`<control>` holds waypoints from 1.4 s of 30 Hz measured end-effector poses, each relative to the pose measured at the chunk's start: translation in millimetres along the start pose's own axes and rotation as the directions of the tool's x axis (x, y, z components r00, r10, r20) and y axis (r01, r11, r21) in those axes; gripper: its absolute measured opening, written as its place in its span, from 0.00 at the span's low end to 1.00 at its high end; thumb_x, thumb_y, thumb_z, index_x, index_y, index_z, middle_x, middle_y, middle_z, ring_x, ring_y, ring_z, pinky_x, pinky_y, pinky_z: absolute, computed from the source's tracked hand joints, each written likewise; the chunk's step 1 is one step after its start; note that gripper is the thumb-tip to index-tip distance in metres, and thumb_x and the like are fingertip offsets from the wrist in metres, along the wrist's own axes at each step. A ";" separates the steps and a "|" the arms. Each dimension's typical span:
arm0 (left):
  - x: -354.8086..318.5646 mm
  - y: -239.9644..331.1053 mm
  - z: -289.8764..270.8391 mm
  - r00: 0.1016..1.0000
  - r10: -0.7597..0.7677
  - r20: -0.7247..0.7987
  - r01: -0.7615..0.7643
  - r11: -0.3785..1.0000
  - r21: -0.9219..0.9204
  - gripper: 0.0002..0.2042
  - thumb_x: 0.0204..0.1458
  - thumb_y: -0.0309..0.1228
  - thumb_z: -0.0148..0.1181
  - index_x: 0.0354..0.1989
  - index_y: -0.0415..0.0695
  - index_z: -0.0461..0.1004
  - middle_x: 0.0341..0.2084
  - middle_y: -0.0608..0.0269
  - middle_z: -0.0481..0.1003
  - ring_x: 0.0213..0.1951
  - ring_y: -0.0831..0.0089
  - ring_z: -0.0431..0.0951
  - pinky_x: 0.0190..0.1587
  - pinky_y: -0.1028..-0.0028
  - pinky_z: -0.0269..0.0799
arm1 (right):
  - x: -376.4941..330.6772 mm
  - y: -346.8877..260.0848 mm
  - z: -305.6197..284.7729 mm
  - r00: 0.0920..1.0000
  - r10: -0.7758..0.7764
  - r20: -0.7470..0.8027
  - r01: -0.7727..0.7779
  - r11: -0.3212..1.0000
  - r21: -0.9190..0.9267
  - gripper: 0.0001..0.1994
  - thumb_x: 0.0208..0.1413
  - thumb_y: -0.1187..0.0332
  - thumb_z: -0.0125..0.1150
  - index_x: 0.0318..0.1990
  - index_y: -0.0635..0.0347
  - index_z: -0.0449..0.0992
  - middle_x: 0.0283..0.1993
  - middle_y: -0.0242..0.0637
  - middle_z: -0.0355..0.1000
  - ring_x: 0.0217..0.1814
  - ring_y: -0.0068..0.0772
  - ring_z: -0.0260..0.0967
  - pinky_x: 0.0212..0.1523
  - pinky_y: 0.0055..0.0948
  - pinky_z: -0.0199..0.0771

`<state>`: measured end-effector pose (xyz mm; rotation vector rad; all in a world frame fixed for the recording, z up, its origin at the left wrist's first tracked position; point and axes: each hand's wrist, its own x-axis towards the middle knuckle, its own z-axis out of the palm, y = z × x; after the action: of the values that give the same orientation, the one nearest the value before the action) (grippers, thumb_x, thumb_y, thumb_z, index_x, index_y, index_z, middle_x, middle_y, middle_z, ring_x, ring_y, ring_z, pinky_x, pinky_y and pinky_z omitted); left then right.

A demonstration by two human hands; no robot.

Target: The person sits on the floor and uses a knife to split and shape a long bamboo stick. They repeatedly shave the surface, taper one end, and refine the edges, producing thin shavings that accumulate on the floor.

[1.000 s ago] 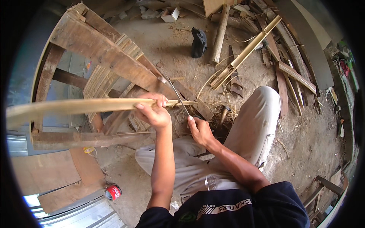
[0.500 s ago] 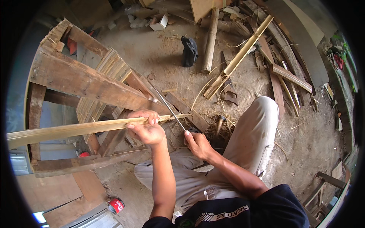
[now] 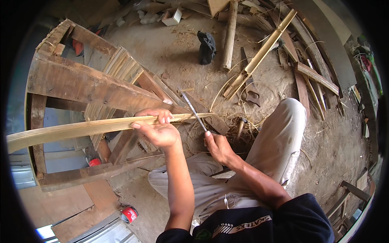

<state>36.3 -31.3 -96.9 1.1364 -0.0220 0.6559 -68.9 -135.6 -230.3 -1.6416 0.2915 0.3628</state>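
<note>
The left hand (image 3: pixel 159 131) grips a long bamboo strip (image 3: pixel 81 129), likely light and springy. The right hand (image 3: pixel 218 146) holds a knife (image 3: pixel 193 116) just beyond that grip, near the splintery end.

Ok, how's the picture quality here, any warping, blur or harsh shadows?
Head view: strong fisheye, with the wooden frame bowing and a black rim at the corners; daylight is soft, shadows faint; the left hand, bamboo strip, right hand and knife look sharp.

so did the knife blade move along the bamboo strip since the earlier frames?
Cannot tell: the knife blade crosses the bamboo strip near its split tip in every frame, but the head camera shifted against the wooden frame.
</note>
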 end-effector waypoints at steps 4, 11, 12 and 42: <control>5.6 1.1 -9.2 1.000 -0.024 0.016 0.025 0.999 -0.042 0.30 0.60 0.64 0.39 0.26 0.46 0.63 0.13 0.69 0.57 0.16 0.77 0.58 0.23 0.75 0.56 | 5.1 7.2 1.4 0.985 -0.173 -0.025 0.171 0.981 -0.089 0.30 0.68 0.49 0.39 0.31 0.73 0.74 0.24 0.62 0.69 0.30 0.62 0.70 0.36 0.48 0.69; 8.3 -2.5 -16.4 1.000 0.003 0.019 -0.001 0.997 -0.080 0.30 0.61 0.62 0.38 0.27 0.44 0.63 0.12 0.67 0.57 0.15 0.77 0.58 0.20 0.76 0.57 | 21.0 43.2 -0.1 0.991 -0.109 0.073 0.114 0.991 -0.070 0.33 0.68 0.46 0.35 0.24 0.68 0.70 0.17 0.39 0.65 0.24 0.34 0.66 0.32 0.38 0.68; 8.7 -3.1 -17.3 1.000 0.006 0.002 -0.006 0.996 -0.092 0.30 0.61 0.62 0.38 0.26 0.44 0.63 0.11 0.67 0.57 0.14 0.77 0.58 0.19 0.76 0.57 | 22.8 48.4 2.0 0.971 -0.239 -0.019 0.235 0.964 -0.125 0.33 0.68 0.45 0.35 0.22 0.67 0.69 0.16 0.37 0.63 0.22 0.32 0.65 0.29 0.37 0.67; -2.7 1.9 -21.0 0.996 0.015 0.086 -0.010 0.998 -0.063 0.30 0.61 0.62 0.39 0.28 0.42 0.63 0.12 0.67 0.57 0.15 0.76 0.59 0.21 0.75 0.59 | 59.7 140.4 2.4 0.962 0.148 -0.229 -0.194 0.962 -0.192 0.35 0.64 0.44 0.39 0.31 0.74 0.78 0.31 0.68 0.72 0.42 0.69 0.72 0.46 0.52 0.72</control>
<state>26.7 -14.4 -105.5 1.1048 -0.1229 0.6126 -70.2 -146.1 -382.5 -1.8759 0.5764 0.3590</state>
